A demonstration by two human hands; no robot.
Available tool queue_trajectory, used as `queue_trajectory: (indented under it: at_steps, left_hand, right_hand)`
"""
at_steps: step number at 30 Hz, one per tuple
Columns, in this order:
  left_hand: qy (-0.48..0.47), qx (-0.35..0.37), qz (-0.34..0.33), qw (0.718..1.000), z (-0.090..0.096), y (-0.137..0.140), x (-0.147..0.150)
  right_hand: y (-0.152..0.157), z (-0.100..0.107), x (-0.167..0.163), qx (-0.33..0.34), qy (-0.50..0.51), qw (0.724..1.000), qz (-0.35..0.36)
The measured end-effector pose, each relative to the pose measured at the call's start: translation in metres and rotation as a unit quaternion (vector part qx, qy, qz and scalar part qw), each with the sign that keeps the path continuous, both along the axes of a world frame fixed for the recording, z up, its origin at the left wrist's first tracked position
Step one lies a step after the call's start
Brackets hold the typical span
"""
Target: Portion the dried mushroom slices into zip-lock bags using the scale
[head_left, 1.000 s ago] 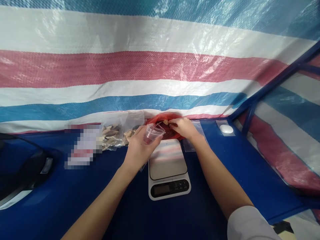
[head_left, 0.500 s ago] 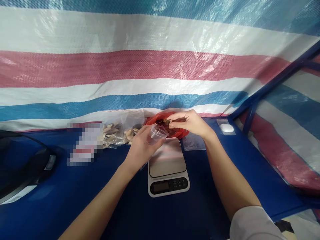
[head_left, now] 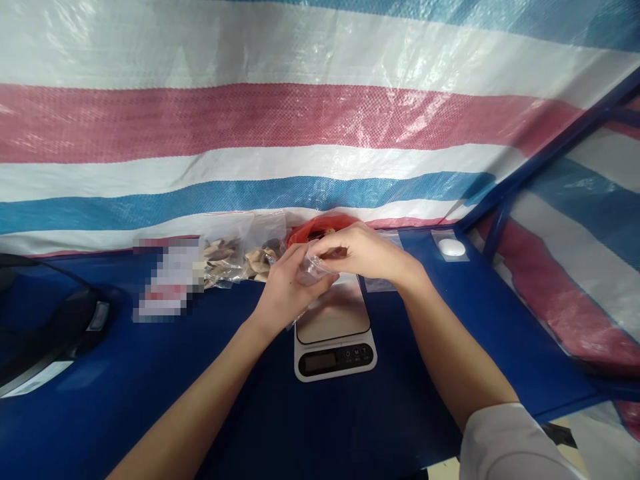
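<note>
My left hand [head_left: 281, 288] is wrapped round a small clear plastic cup [head_left: 310, 268], held tilted above the back part of a kitchen scale [head_left: 333, 323]. At the cup's mouth is my right hand [head_left: 364, 252], its fingers bent and pinched together. Whatever sits between those fingertips is hidden. Just behind both hands lies an open red plastic bag [head_left: 301, 233]; brownish dried pieces show inside it, partly covered by my right hand. The scale has a shiny plate and a dark display on which I can read no digits.
Left of my hands, two clear bags [head_left: 223, 259] hold pale and dark dried slices. Beside them lies a blurred-out packet [head_left: 170, 280]. A black object with a strap [head_left: 60, 333] rests at far left. Rightward are a flat clear bag [head_left: 381, 285] and a white rounded object [head_left: 451, 247].
My right hand has moved from over the red bag, where it pinched a dark dried piece, left and down to the cup's mouth. My left hand still holds the cup.
</note>
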State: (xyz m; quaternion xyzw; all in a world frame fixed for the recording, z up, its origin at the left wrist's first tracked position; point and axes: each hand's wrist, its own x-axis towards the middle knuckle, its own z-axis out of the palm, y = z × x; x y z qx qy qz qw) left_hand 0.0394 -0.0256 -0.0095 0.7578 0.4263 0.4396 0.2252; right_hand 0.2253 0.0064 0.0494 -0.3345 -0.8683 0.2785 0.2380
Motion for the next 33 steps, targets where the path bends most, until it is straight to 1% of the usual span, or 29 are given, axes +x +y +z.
queue_trajectory:
  at_steps: [4, 9, 12, 15, 18, 20, 22, 25, 28, 33]
  left_hand:
    - [-0.004, -0.022, 0.014, 1.0, 0.001, -0.001, -0.001]
    - [-0.007, -0.028, 0.04, 0.999, 0.001, -0.001, -0.002]
    - [-0.008, -0.03, 0.061, 0.998, 0.002, 0.0, -0.004]
    - [-0.005, -0.027, 0.078, 0.997, 0.004, 0.002, -0.005]
    - [-0.006, -0.019, 0.081, 0.997, 0.005, 0.003, -0.007]
    - [-0.004, -0.022, 0.075, 0.997, 0.006, 0.004, -0.008]
    - [0.0, -0.024, 0.073, 0.997, 0.006, 0.004, -0.009]
    - [0.003, -0.02, 0.078, 0.997, 0.005, 0.004, -0.01]
    - [-0.004, -0.015, 0.083, 0.996, 0.004, 0.004, -0.01]
    - [0.0, -0.003, 0.084, 0.996, 0.002, 0.005, -0.01]
  right_hand:
    - [-0.001, 0.003, -0.001, -0.003, -0.007, 1.0, 0.016]
    - [0.001, 0.003, 0.006, -0.04, 0.05, 0.998, 0.012]
    - [0.008, 0.0, 0.017, -0.04, 0.089, 0.995, -0.015]
    - [0.021, -0.011, 0.03, -0.006, 0.093, 0.993, -0.067]
    - [0.037, -0.03, 0.035, 0.011, 0.019, 0.992, -0.125]
    - [0.045, -0.042, 0.034, 0.013, -0.051, 0.988, -0.146]
    - [0.051, -0.051, 0.028, 0.026, -0.121, 0.978, -0.166]
    - [0.056, -0.058, 0.019, 0.047, -0.209, 0.956, -0.203]
    - [0.058, -0.06, 0.011, 0.065, -0.249, 0.939, -0.229]
    - [0.06, -0.065, 0.002, 0.09, -0.249, 0.933, -0.242]
